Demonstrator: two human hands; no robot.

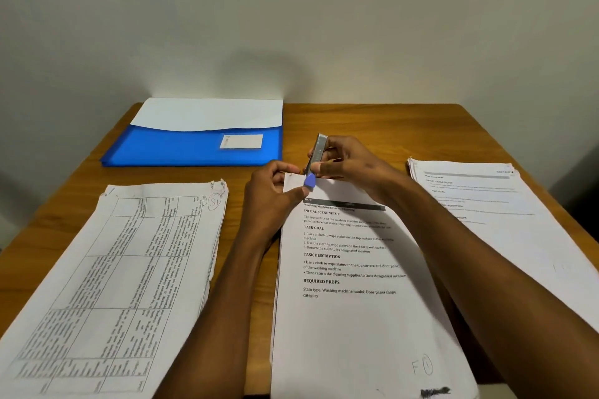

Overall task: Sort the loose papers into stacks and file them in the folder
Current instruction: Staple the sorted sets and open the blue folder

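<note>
Three paper stacks lie on the wooden table (405, 126): a left stack (120, 285) printed with a table, a middle stack (350, 301) headed with task text, and a right stack (492, 204). My left hand (275, 188) pinches the top left corner of the middle stack. My right hand (346, 159) grips a small metal stapler (316, 155) with a blue tip, which stands tilted on that same corner. A blue folder (194, 146) lies open at the back left with white sheets inside.
A white wall rises right behind the table's far edge. The blue folder bears a white label (241, 141). Bare wood shows at the back right, behind the right stack.
</note>
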